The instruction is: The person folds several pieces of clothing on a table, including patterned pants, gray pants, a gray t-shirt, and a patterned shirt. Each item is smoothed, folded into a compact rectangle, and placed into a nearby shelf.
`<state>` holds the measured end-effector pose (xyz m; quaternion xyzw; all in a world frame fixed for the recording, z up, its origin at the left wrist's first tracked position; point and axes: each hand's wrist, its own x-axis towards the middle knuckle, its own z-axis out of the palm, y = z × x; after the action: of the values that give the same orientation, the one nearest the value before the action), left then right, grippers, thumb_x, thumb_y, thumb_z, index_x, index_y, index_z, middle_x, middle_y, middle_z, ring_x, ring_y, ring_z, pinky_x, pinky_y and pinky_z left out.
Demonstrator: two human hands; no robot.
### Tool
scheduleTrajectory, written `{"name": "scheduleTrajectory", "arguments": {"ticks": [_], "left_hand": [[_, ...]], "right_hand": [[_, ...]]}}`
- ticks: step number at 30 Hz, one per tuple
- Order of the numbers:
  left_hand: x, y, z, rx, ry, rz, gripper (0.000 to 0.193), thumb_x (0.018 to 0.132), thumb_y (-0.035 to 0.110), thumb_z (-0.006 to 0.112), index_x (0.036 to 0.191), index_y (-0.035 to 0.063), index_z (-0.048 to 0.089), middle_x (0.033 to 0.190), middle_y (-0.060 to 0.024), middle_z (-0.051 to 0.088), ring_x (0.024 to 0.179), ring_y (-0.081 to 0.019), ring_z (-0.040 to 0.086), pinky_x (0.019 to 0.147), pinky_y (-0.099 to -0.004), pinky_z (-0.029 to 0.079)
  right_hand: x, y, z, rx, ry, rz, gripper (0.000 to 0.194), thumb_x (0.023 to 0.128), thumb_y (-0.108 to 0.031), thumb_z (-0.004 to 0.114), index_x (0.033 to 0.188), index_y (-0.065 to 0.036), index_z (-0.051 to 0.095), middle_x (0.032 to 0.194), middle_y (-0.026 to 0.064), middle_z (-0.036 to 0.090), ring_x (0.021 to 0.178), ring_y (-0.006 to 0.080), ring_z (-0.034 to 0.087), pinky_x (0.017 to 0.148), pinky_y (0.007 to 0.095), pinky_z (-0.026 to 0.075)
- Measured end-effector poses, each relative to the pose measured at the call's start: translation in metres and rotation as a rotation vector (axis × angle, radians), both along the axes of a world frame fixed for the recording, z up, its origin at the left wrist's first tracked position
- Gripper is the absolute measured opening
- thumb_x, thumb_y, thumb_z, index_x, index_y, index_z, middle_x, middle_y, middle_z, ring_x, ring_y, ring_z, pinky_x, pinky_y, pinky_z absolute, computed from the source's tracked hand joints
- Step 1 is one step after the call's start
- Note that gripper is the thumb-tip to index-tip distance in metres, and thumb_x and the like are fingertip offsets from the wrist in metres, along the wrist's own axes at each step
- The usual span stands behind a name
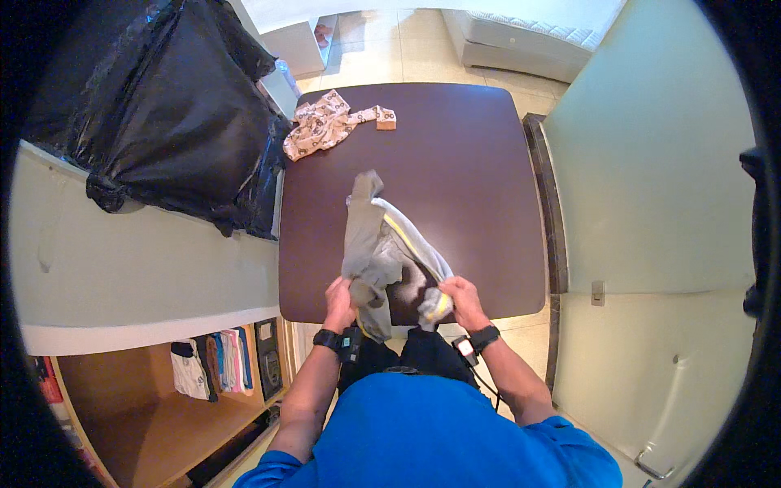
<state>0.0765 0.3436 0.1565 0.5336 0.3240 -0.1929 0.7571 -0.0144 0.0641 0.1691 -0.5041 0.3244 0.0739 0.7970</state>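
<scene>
A small grey garment point(363, 238) with a yellow stripe along one side is held up between my two hands, over the near part of a dark brown table point(470, 171). My left hand point(340, 303) grips its left side, where the cloth bunches and hangs past the table's near edge. On the striped side, my right hand point(464, 300) pinches the cloth, and a crumpled end dangles beside the fingers. The far end of the garment is slightly blurred. At the table's far left corner lies a peach patterned garment point(320, 125) with one sleeve stretched to the right.
Black plastic sheeting point(177, 104) covers something along the left. Below it, a wooden shelf point(158, 427) holds a row of folded clothes point(223, 363). A pale green panel point(647, 183) with a handle point(653, 466) stands on the right. A mattress point(531, 36) is beyond the table.
</scene>
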Motion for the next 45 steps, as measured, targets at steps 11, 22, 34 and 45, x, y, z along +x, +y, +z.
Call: {"name": "scheduleTrajectory", "arguments": {"ticks": [11, 22, 34, 45], "left_hand": [[0.006, 0.024, -0.005, 0.097, -0.024, 0.093, 0.029, 0.087, 0.018, 0.060, 0.112, 0.0028, 0.061, 0.109, -0.0089, 0.062, 0.100, -0.0225, 0.060, 0.086, -0.0391, 0.050], [0.170, 0.016, 0.186, -0.046, -0.854, 0.072, 0.028, 0.096, 0.029, 0.057, 0.102, 0.0030, 0.066, 0.096, -0.0045, 0.066, 0.087, -0.0156, 0.063, 0.077, -0.0314, 0.051], [0.041, 0.046, -0.041, 0.895, -0.357, -0.732, 0.037, 0.080, 0.029, 0.068, 0.099, -0.0025, 0.065, 0.084, -0.0158, 0.067, 0.081, -0.0296, 0.066, 0.072, -0.0397, 0.052], [0.020, -0.076, 0.068, -0.525, 0.042, -0.867, 0.031, 0.095, 0.028, 0.060, 0.113, 0.0028, 0.059, 0.098, -0.0051, 0.065, 0.079, -0.0131, 0.063, 0.069, -0.0299, 0.053]], "right_hand": [[-0.057, -0.085, -0.070, -0.089, 0.072, -0.002, 0.012, 0.078, -0.005, 0.058, 0.088, -0.001, 0.064, 0.088, 0.0101, 0.064, 0.081, 0.0216, 0.063, 0.069, 0.0339, 0.052], [0.022, -0.075, 0.112, 0.513, -0.399, -0.190, 0.036, 0.083, -0.009, 0.055, 0.116, 0.004, 0.055, 0.111, 0.0180, 0.064, 0.101, 0.0286, 0.064, 0.093, 0.0410, 0.052], [0.000, -0.018, 0.114, 0.530, -0.177, -0.348, 0.029, 0.090, -0.014, 0.053, 0.114, 0.002, 0.057, 0.108, 0.0191, 0.065, 0.097, 0.0311, 0.065, 0.090, 0.0429, 0.053], [0.005, 0.057, 0.116, 0.396, -0.036, 0.104, 0.016, 0.092, -0.009, 0.055, 0.103, -0.001, 0.062, 0.095, 0.0088, 0.066, 0.084, 0.0177, 0.066, 0.077, 0.0305, 0.054]]}}
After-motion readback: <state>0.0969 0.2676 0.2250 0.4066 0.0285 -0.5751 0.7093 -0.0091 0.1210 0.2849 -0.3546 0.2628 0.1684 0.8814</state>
